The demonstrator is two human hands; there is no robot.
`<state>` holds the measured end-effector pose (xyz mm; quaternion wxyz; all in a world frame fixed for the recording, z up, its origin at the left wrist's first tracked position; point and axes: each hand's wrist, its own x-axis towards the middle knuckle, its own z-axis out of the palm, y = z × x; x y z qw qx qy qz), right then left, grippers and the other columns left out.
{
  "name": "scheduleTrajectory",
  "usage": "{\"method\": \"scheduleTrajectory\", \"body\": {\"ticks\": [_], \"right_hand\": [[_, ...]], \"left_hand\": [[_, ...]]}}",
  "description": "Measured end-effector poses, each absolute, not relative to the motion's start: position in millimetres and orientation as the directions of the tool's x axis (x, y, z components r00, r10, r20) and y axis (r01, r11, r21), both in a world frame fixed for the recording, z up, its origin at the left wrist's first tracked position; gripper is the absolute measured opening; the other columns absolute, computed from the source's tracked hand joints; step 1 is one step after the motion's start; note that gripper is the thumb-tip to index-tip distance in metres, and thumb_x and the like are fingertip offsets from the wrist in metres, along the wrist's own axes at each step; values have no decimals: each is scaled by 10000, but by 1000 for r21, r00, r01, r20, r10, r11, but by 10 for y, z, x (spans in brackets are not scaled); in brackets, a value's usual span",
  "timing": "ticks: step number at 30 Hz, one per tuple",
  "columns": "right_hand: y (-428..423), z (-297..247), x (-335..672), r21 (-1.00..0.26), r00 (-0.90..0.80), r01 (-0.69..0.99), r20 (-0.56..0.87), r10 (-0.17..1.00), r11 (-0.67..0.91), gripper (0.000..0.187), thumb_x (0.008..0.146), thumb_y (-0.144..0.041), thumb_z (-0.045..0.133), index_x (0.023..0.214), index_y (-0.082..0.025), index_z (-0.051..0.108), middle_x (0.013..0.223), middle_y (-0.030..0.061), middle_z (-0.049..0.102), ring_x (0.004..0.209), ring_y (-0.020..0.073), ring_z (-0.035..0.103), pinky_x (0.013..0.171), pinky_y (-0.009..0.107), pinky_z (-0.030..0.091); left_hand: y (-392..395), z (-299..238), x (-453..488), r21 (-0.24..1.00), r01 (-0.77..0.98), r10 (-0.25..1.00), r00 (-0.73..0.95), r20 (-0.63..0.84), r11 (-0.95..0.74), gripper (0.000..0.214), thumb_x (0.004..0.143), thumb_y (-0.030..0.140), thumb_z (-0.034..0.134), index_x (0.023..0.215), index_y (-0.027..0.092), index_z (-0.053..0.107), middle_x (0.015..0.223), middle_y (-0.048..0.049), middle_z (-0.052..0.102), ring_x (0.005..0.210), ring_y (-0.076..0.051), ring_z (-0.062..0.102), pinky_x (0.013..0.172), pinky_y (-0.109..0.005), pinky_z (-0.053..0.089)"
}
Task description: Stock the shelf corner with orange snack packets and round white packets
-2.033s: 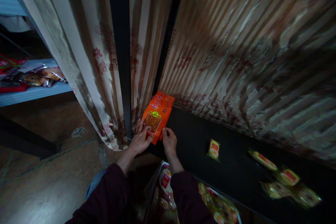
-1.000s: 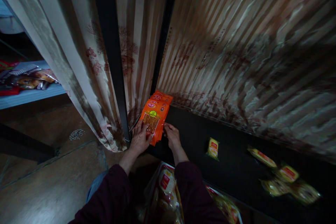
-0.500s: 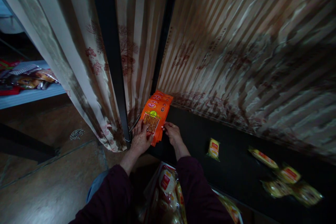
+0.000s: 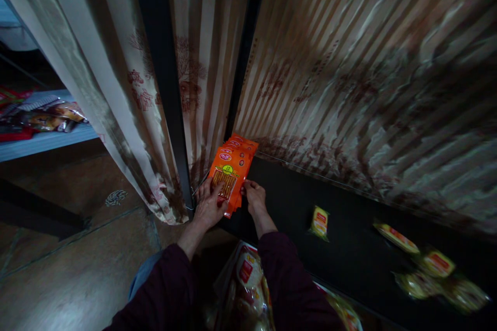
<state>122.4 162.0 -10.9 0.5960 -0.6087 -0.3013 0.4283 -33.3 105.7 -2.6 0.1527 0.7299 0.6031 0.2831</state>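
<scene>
A stack of orange snack packets [image 4: 243,165], each with a clear window showing thin brown sticks, lies at the left end of the dark shelf [image 4: 287,186]. The packets overlap like a fan, partly one behind another. My left hand [image 4: 208,206] grips the lower left side of the front packet, with its fingers over the window. At the right edge, my right hand [image 4: 254,196] pinches the packets between thumb and fingers. Farther right on the shelf rests a small yellow packet [image 4: 320,222].
Several yellow-wrapped snacks [image 4: 437,262] sit at the shelf's right end. A patterned curtain [image 4: 330,88] hangs behind it, beside a dark post [image 4: 165,62]. Below my arms is a clear bag of packaged food [image 4: 246,279]. Another shelf [image 4: 50,142] at left bears packets.
The view has shifted slightly, so the yellow packets appear a little farther right. Both hands stay on the orange packets, nearly unmoved.
</scene>
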Motion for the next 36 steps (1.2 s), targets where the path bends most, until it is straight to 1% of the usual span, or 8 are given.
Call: {"method": "scheduleTrajectory", "body": {"ticks": [7,15,17,20,22,24,32,36], "right_hand": [[1607,-120,1189,-973,468,-197,-200,861,-119,204,601,-373,687,614,-207,570,467,-53,540,406,95,472,433,237,399],[1563,-155,1232,-986,435,-130,-153,887,-106,218,631,-403,661,682,-200,599,541,-33,580,475,112,500,470,238,386],[1513,-177,1239,-993,439,-76,-119,890,-94,233,670,-418,622,751,-199,623,622,-15,626,550,131,545,534,250,424],[1421,-202,1228,-991,480,122,13,877,-53,342,740,-434,549,967,-193,639,912,50,695,803,183,622,736,305,478],[1365,-212,1203,-963,467,270,121,876,-11,423,778,-435,508,1107,-189,609,1111,88,663,993,210,603,881,345,452],[1324,-221,1170,-936,426,351,173,888,14,464,801,-439,482,1169,-179,591,1193,108,628,1088,222,569,962,365,412],[1235,-290,1139,-914,404,405,200,892,22,456,805,-463,465,1128,-174,606,1135,110,647,1035,230,592,959,395,426],[1187,-297,1150,-902,394,431,211,895,23,427,788,-447,480,1074,-166,626,1091,123,646,1007,238,596,939,400,444]], "left_hand": [[1055,-4,-330,570,794,969,98,225,-213,557,789,305,590,1331,246,478,1491,-100,276,1367,-309,274,1111,-485,262],[1055,-43,-329,556,805,969,95,228,-210,552,787,306,587,1323,222,487,1511,-132,252,1366,-332,282,1105,-504,249],[1056,-23,-323,557,806,970,80,230,-199,540,803,315,567,1325,208,484,1495,-145,280,1362,-324,294,1104,-496,250],[1056,3,-313,560,810,973,55,222,-174,592,830,359,540,1387,207,408,1491,-153,290,1362,-321,297,1092,-492,272],[1053,8,-304,551,817,974,51,220,-167,605,841,381,530,1405,214,388,1506,-155,267,1367,-335,290,1087,-504,278],[1053,5,-294,537,825,971,55,234,-176,574,854,382,516,1390,204,417,1513,-161,256,1370,-343,287,1094,-503,273],[1098,-5,-281,511,841,964,41,264,-175,466,854,362,526,1289,196,519,1475,-152,347,1306,-318,405,1069,-484,343],[1097,-26,-283,507,847,968,32,250,-159,460,842,364,539,1271,198,535,1472,-159,352,1302,-321,407,1063,-477,350]]}}
